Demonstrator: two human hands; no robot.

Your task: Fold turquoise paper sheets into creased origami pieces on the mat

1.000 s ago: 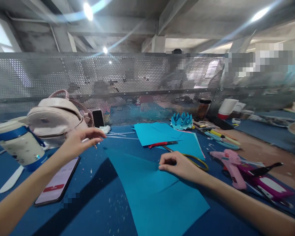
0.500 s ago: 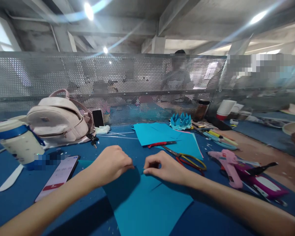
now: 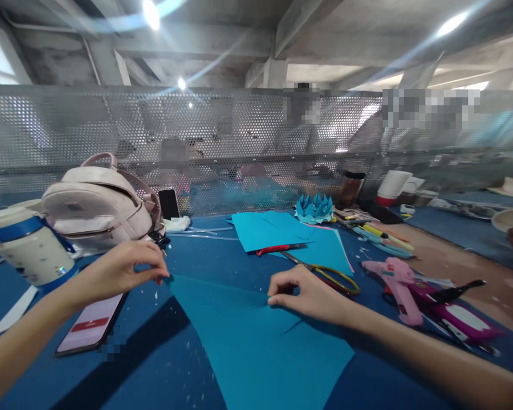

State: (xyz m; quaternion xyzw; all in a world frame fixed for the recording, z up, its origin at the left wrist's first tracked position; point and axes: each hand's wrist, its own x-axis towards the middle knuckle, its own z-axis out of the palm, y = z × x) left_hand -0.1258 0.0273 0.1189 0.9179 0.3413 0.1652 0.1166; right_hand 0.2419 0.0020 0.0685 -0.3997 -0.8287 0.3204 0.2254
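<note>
A sheet of blue paper [image 3: 256,347] hangs slightly raised over the blue table, its near end running out of view at the bottom. My left hand [image 3: 126,270] pinches the sheet's far left corner between thumb and fingers. Along the far edge, my right hand [image 3: 301,293] pinches the paper with thumb and index finger. Just beyond the right hand lie scissors with yellow handles [image 3: 337,279], partly covered by it. Red-handled scissors [image 3: 277,249] rest on more blue paper [image 3: 269,228] farther back. Under my left forearm is a phone [image 3: 89,327] with a lit screen.
On the left stand a cream bottle [image 3: 34,253] and a pale backpack [image 3: 98,205]. A pink glue gun [image 3: 395,287] and a purple pouch [image 3: 461,324] lie right. At the back are a folded blue paper piece [image 3: 314,209] and a perforated metal screen [image 3: 222,148].
My left hand has moved left from near the right hand, and the far edge of the blue paper is now spread between them. The right hand shifted slightly right.
</note>
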